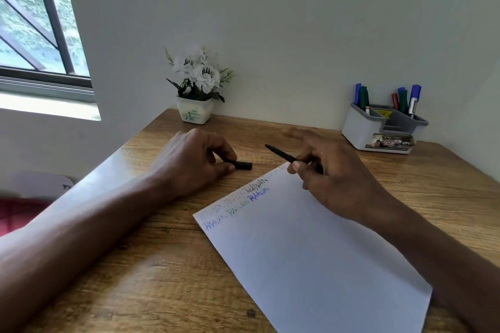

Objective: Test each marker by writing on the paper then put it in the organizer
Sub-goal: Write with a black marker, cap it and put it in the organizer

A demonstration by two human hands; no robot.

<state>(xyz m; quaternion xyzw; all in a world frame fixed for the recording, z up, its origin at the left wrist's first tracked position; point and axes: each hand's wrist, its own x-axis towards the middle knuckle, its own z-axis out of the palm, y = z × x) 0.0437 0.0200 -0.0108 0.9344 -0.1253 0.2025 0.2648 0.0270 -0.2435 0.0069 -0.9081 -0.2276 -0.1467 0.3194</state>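
Note:
A white sheet of paper (311, 246) lies on the wooden desk (151, 273), with words in several ink colours along its far edge. My right hand (330, 173) pinches an uncapped black marker (280, 153) above the paper's far corner, its tip pointing up and left. To the left of the paper, my left hand (192, 162) rests on the desk and holds the black cap (242, 165) between thumb and fingers. The grey organizer (378, 130) stands at the back right, with several blue, green and red markers upright in it.
A white pot of white flowers (197, 84) stands at the back of the desk against the wall. A window (35, 21) is on the left. Something red (19, 213) sits beyond the desk's left edge.

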